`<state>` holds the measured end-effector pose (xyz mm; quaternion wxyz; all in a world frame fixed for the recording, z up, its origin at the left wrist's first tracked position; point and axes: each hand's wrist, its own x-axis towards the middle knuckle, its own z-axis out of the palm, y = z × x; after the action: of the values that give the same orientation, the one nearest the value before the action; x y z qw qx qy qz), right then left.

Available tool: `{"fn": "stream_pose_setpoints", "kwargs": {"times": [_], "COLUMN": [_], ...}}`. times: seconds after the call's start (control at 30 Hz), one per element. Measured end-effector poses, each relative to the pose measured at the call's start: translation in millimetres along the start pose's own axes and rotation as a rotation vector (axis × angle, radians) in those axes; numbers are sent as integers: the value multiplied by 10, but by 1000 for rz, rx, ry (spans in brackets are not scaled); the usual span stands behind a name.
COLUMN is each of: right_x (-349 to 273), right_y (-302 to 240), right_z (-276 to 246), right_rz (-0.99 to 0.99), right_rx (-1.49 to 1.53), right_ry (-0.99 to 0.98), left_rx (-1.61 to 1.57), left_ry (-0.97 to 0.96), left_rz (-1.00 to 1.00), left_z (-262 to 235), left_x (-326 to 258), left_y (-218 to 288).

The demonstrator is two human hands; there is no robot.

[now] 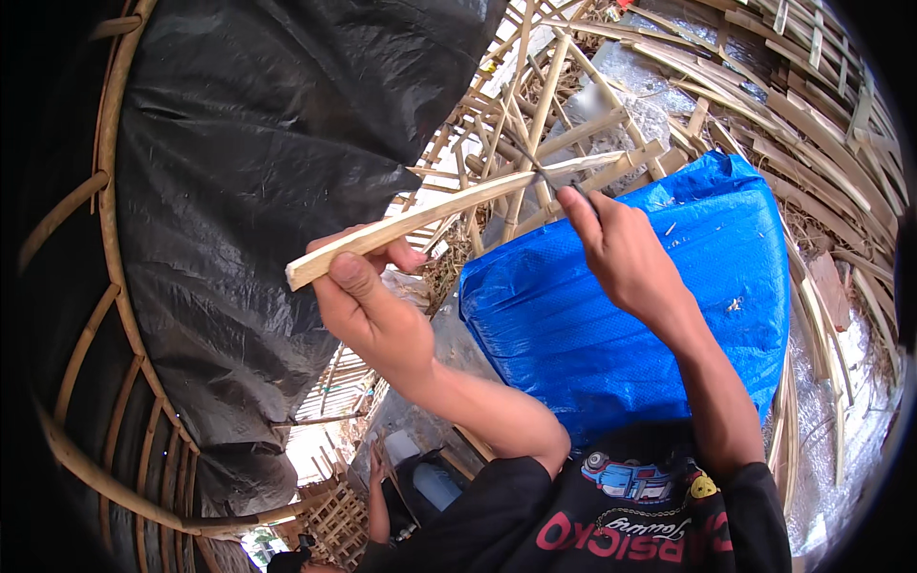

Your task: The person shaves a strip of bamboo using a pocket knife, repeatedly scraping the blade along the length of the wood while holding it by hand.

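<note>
My left hand (368,301) grips the near end of a long pale bamboo strip (449,208), thumb pressed on top. The strip runs up and to the right across the middle of the view. My right hand (621,250) holds a dark-bladed knife (544,172) whose edge rests against the strip near its far end. Both forearms rise from the lower edge, out of black sleeves.
A blue tarp-covered bundle (669,315) lies under my right arm. Black plastic sheeting (277,162) hangs on a curved bamboo frame (105,220) at left. Loose bamboo strips and lattice (764,105) fill the top and right. Another person's arm (377,501) shows low down.
</note>
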<state>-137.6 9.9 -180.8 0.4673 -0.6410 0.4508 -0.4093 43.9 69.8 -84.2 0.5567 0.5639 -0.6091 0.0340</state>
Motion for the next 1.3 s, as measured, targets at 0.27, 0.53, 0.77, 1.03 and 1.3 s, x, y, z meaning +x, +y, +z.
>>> {"fn": "stream_pose_setpoints", "kwargs": {"times": [0.27, 0.53, 0.77, 1.03, 1.3], "right_x": [-123, 125, 211, 217, 196], "right_y": [-153, 310, 99, 128, 14], "right_z": [168, -5, 63, 301, 439], "right_rz": [74, 124, -46, 99, 136], "right_rx": [126, 95, 2, -5, 24], "right_ry": [-83, -164, -177, -170, -174], "left_rx": [44, -1, -6, 13, 34], "left_ry": [15, 41, 12, 61, 101], "left_rz": [-26, 28, -25, -118, -167], "left_z": [-206, -126, -284, -376, -360], "left_x": [-13, 57, 137, 111, 96], "left_y": [-184, -162, -343, -517, -544]}}
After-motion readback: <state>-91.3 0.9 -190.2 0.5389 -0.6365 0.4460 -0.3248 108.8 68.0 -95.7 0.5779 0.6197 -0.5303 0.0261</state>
